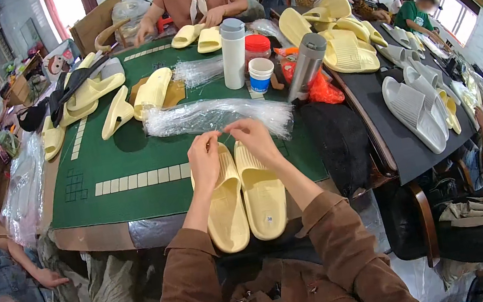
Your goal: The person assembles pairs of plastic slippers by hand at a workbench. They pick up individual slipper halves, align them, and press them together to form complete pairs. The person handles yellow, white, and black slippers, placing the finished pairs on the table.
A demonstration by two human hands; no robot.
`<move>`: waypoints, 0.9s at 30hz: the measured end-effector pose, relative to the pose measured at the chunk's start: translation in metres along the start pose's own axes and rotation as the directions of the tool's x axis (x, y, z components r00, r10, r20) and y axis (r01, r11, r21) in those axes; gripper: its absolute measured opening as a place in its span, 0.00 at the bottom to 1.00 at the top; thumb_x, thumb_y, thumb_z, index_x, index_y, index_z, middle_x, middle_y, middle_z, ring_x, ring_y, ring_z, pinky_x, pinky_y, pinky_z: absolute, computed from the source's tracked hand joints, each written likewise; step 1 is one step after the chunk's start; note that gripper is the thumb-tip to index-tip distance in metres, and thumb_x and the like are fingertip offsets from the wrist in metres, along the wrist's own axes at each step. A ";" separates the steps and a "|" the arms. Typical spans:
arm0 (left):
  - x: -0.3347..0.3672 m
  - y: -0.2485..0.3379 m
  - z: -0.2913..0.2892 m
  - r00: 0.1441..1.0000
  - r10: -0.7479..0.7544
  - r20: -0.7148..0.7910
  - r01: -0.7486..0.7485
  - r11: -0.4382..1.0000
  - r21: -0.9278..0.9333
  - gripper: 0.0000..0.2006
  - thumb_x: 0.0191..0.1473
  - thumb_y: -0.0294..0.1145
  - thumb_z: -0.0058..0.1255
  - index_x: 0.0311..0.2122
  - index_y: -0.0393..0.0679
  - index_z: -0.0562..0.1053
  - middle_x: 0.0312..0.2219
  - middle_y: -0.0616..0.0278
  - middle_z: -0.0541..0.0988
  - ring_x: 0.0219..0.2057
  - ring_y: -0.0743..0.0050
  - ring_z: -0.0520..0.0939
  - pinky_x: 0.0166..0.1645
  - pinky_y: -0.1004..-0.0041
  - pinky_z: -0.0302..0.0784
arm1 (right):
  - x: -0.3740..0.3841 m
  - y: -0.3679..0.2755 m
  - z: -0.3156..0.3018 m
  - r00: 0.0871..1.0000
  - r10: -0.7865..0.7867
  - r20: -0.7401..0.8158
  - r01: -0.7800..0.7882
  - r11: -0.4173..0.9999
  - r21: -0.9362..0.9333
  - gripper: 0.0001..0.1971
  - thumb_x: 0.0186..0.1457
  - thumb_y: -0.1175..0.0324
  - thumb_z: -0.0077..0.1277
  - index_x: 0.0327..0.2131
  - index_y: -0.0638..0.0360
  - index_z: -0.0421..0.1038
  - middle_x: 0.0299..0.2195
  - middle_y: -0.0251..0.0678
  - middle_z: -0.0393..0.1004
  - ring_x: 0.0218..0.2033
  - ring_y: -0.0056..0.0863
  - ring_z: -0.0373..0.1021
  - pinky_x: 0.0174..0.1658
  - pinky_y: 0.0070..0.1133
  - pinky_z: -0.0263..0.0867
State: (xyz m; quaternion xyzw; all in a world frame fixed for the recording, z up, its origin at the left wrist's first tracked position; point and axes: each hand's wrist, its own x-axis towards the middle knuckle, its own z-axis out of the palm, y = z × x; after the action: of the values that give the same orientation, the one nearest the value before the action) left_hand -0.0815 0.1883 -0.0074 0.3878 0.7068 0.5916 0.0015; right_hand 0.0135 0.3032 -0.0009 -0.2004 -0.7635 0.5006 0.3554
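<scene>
A pair of pale yellow slide slippers, the left slipper (227,216) and the right slipper (267,210), lies side by side at the table's near edge, toes pointing away from me. Over their toe ends, my left hand (205,160) and my right hand (255,140) meet with fingertips pinched. Whatever is between the fingers is too small to make out. Just beyond my fingers stretches a bundle of clear plastic strands (211,116). A second clear bundle (197,72) lies farther back.
More yellow slippers (153,93) rest on the green table mat (129,158). A white bottle (234,54), a paper cup (261,76) and a grey tumbler (307,64) stand behind the bundle. Grey slippers (415,111) cover the right-hand table. Co-workers sit around.
</scene>
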 end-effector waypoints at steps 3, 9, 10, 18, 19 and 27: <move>-0.003 -0.005 0.001 0.995 0.089 0.050 -0.094 0.990 0.106 0.07 0.56 0.24 0.47 0.35 0.36 0.76 0.29 0.50 0.77 0.31 0.51 0.78 0.37 0.63 0.71 | -0.006 -0.003 0.005 1.000 -0.019 0.023 0.021 0.994 -0.103 0.10 0.55 0.70 0.51 0.38 0.65 0.77 0.30 0.37 0.78 0.31 0.22 0.72 0.37 0.21 0.67; -0.004 -0.003 0.004 0.990 0.112 0.080 -0.124 0.981 0.152 0.06 0.55 0.24 0.46 0.34 0.36 0.74 0.28 0.49 0.76 0.32 0.48 0.77 0.37 0.61 0.71 | -0.009 -0.007 0.003 0.993 0.117 0.028 -0.117 0.993 -0.019 0.10 0.56 0.70 0.51 0.39 0.64 0.77 0.32 0.35 0.79 0.32 0.20 0.73 0.37 0.19 0.68; -0.004 -0.004 0.004 0.989 0.116 0.088 -0.129 0.978 0.162 0.06 0.55 0.24 0.46 0.33 0.37 0.74 0.28 0.50 0.76 0.31 0.48 0.77 0.37 0.60 0.71 | -0.010 -0.009 0.002 0.989 0.143 0.028 -0.143 0.990 -0.001 0.10 0.56 0.70 0.52 0.39 0.64 0.77 0.32 0.35 0.79 0.32 0.20 0.73 0.38 0.19 0.67; -0.007 0.000 0.004 0.984 0.125 0.125 -0.148 0.969 0.196 0.06 0.54 0.24 0.46 0.33 0.39 0.75 0.27 0.52 0.74 0.32 0.49 0.76 0.36 0.57 0.70 | -0.011 -0.006 0.004 0.998 0.058 0.010 -0.059 0.990 0.127 0.09 0.55 0.73 0.52 0.38 0.65 0.77 0.30 0.37 0.78 0.32 0.21 0.75 0.37 0.19 0.68; -0.007 0.001 0.005 0.985 0.127 0.119 -0.148 0.972 0.185 0.06 0.54 0.24 0.46 0.33 0.39 0.75 0.27 0.52 0.74 0.32 0.49 0.76 0.36 0.57 0.70 | -0.011 -0.003 0.004 0.998 0.056 0.009 -0.056 0.989 0.139 0.09 0.55 0.73 0.52 0.38 0.65 0.78 0.31 0.38 0.78 0.32 0.22 0.75 0.37 0.19 0.68; -0.008 -0.003 0.005 0.979 0.167 0.118 -0.194 0.941 0.276 0.05 0.54 0.25 0.47 0.34 0.39 0.75 0.27 0.52 0.74 0.32 0.49 0.76 0.36 0.57 0.70 | -0.011 -0.004 0.004 0.997 0.048 0.066 -0.049 0.999 0.011 0.11 0.56 0.70 0.53 0.42 0.63 0.77 0.37 0.40 0.76 0.38 0.27 0.74 0.43 0.22 0.67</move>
State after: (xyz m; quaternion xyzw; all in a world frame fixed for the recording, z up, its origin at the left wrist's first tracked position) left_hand -0.0753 0.1881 -0.0155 0.4742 0.7456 0.4620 -0.0762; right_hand 0.0183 0.2912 -0.0018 -0.2002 -0.7665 0.5203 0.3190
